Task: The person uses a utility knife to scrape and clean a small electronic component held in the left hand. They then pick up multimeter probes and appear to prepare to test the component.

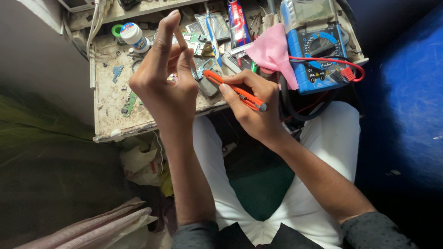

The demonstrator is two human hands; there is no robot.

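Cluttered, stained workbench (110, 99) against a grey wall, viewed from above over white-trousered knees.

Orange utility knife (235, 91) held in right hand (251, 108): thumb and fingers closed around the handle, long axis running from lower right, grey butt end near the knuckles, up to upper left, tip end pointing at the left hand. Blade tip not clearly discernible.

Left hand (166, 78) raised just left of the knife tip, index finger extended upward, remaining fingers (187, 62) curled in and pressed toward the thumb, apparently pinching a small part; part itself too hidden to identify. Knife tip just beside those curled fingers, contact not confirmable. Right hand alone on the knife.

Beyond the hands: small circuit boards (196, 41) on the bench, pink cloth (272, 50) draped by a blue multimeter (316, 48) with red leads, white small bottle (134, 36) at upper left, tubes of adhesive (237, 20) at the back.
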